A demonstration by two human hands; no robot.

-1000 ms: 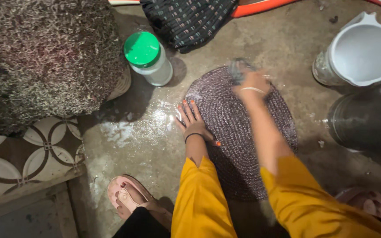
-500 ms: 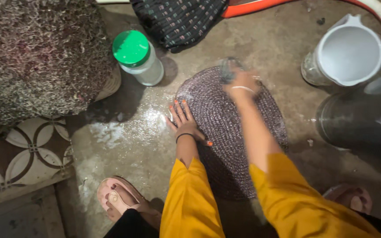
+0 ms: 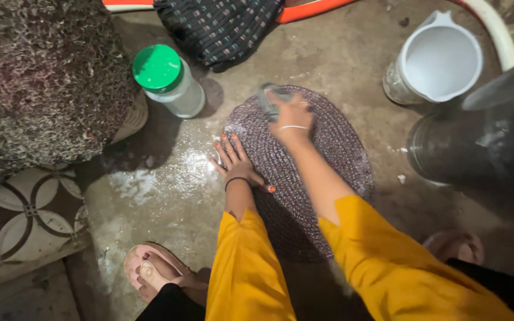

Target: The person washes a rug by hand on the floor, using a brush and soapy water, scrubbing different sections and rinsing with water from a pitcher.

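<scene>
A round braided purple mat (image 3: 328,154) lies flat on the wet concrete floor. My left hand (image 3: 236,161) presses open on the mat's left edge, fingers spread, a dark band at the wrist. Near the mat's far edge my right hand (image 3: 291,116) is closed around a grey scrub brush (image 3: 268,98), which rests on the mat. Both arms wear yellow sleeves.
A jar with a green lid (image 3: 168,80) stands left of the mat. A white jug (image 3: 438,59) and a dark metal bucket (image 3: 477,142) sit at the right. A shaggy rug (image 3: 43,77) and patterned tile (image 3: 25,214) fill the left. My sandalled foot (image 3: 156,273) is below.
My right hand with the brush has shifted left across the far part of the mat. The left hand stays pressed on the mat edge. The camera view drifted right.
</scene>
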